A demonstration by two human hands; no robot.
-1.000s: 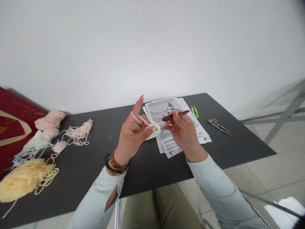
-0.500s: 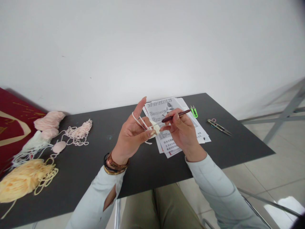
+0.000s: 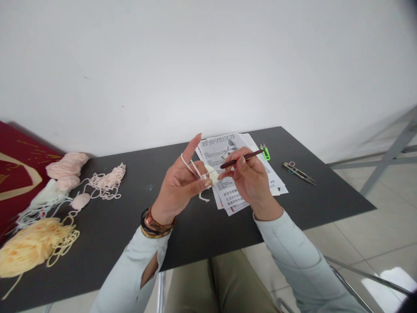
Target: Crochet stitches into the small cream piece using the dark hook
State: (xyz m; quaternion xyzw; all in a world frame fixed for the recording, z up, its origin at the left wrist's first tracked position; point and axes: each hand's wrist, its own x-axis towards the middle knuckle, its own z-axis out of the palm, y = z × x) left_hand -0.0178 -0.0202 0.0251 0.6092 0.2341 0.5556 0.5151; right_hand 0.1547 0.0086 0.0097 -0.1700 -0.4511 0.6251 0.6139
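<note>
Between the thumb and fingers of my left hand (image 3: 182,184) a small cream crochet piece (image 3: 213,175) is pinched. White yarn (image 3: 186,163) loops around the raised index finger and runs down to the piece, and a short tail (image 3: 204,199) hangs below. My right hand (image 3: 249,178) grips a crochet hook (image 3: 243,159) by its dark red handle, like a pen. Its thin metal shaft points left and reaches the yarn at the piece. The hook's tip is too small to make out.
Printed sheets (image 3: 234,204) lie under my hands on the dark table (image 3: 130,234). Green thread snips (image 3: 265,152) and metal snips (image 3: 299,173) are to the right. Pink yarn (image 3: 106,181), yellow yarn (image 3: 32,248) and a red bag (image 3: 19,174) sit at the left.
The crochet hook has shifted very slightly, its handle end a little to the right. The cream piece and its hanging tail have turned a little in my left hand.
</note>
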